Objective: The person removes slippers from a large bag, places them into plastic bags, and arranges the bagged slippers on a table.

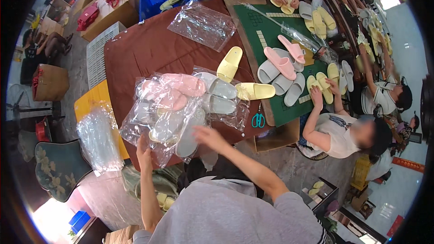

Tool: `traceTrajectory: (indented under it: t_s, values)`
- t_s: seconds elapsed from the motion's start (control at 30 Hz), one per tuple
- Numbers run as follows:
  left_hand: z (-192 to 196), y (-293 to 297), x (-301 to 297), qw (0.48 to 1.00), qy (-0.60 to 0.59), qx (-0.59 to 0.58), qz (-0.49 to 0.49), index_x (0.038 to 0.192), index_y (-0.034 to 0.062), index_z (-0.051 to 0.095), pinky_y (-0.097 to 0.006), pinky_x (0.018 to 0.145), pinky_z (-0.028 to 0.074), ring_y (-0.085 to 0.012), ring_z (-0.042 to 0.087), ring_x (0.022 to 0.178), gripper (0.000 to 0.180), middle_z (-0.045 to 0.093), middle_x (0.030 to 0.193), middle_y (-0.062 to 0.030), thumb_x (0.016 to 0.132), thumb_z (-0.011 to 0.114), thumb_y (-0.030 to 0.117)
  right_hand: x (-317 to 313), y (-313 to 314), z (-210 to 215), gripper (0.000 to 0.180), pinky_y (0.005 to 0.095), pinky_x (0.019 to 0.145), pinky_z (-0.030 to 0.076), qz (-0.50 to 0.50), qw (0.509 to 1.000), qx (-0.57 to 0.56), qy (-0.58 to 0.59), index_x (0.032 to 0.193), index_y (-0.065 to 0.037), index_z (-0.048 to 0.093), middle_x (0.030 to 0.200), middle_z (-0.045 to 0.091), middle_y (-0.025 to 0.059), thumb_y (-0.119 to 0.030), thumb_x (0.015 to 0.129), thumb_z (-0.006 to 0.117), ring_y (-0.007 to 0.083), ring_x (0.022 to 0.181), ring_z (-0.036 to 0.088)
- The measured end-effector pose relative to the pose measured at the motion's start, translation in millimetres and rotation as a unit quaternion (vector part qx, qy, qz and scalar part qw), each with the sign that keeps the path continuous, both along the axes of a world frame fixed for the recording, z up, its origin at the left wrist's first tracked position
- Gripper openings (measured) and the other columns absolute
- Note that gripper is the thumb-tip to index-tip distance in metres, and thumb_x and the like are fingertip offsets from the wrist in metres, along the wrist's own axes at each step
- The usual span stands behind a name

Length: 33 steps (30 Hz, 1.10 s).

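At the near edge of the brown-covered table (135, 49), my left hand (144, 152) grips the edge of a clear plastic bag (167, 150). My right hand (211, 139), slightly blurred, has its fingers stretched toward a grey slipper (190, 138); I cannot tell whether they touch. Beyond my hands, a pile of bagged slippers includes a pink slipper (183, 84) and a pale grey pair (218, 95). To the right of the pile lie two loose yellow slippers, one yellow slipper (229, 64) angled away and another yellow slipper (255, 91) lying sideways.
Teal-handled scissors (258, 120) lie near the table's right edge. A flat clear bag (202, 25) lies farther back. A green board (253, 22) with loose slippers adjoins on the right, where a co-worker (343, 131) handles yellow slippers. Stacked plastic bags (100, 138) rest at left.
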State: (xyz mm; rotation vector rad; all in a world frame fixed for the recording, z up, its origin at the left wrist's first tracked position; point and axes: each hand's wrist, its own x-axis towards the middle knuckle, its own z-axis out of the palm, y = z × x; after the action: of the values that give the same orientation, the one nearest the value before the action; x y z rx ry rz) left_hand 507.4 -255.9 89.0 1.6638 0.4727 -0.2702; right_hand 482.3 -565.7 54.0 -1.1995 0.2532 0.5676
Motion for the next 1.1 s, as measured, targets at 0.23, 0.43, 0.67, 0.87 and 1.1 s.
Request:
traceTrajectory:
  t_s: [0.23,0.43,0.67,0.87,1.1]
  values:
    - [-13,16,-27,0.998,0.057,0.022,0.014,0.139,0.0015,0.037,-0.025,0.086,0.045,-0.0202,0.051,0.115,0.074,0.042,0.140,-0.0103,0.066,0.038,-0.011,2,-140,-156,0.055,0.0363,0.092,0.044,-0.255,0.868,-0.413,0.105,0.127,0.000,0.047,0.123,0.054,0.0153,-0.025,0.083,0.068,0.0243,0.112,0.053]
    - [-31,12,-26,0.996,0.086,0.005,-0.005,0.140,0.0048,0.037,-0.023,0.071,0.049,-0.0163,0.058,0.098,0.076,0.044,0.136,-0.0080,0.066,0.037,-0.014,48,-163,-171,0.029,0.0291,0.067,0.051,-0.316,0.903,-0.214,0.196,0.106,-0.001,0.063,0.079,0.063,0.0055,-0.020,0.084,0.063,0.0164,0.073,0.062]
    - [-56,16,-38,0.996,0.068,0.050,0.005,0.139,0.0080,0.040,-0.020,0.054,0.042,-0.0067,0.051,0.064,0.075,0.053,0.127,-0.0071,0.067,0.040,-0.014,60,-145,-7,0.020,0.0245,0.064,0.048,-0.247,0.900,-0.332,-0.137,0.104,0.002,0.061,0.076,0.057,0.0027,-0.011,0.095,0.049,0.0093,0.065,0.056]
    - [-84,12,-34,0.999,-0.005,0.035,-0.040,0.140,0.0119,0.040,-0.022,0.059,0.046,-0.0096,0.055,0.070,0.078,0.049,0.131,-0.0106,0.067,0.041,-0.015,60,-170,129,0.033,0.0250,0.064,0.049,-0.253,0.917,-0.255,-0.174,0.127,-0.002,0.053,0.075,0.056,0.0030,-0.011,0.097,0.046,0.0095,0.067,0.055]
    - [14,-34,-4,0.898,-0.157,0.402,-0.083,0.143,0.0073,0.032,-0.044,0.107,0.028,-0.0422,0.030,0.131,0.073,0.028,0.143,-0.0273,0.078,0.066,0.017,33,-182,249,0.034,0.0256,0.068,0.049,-0.234,0.917,-0.277,-0.165,0.127,0.000,0.052,0.076,0.056,0.0026,-0.017,0.099,0.043,0.0111,0.068,0.056]
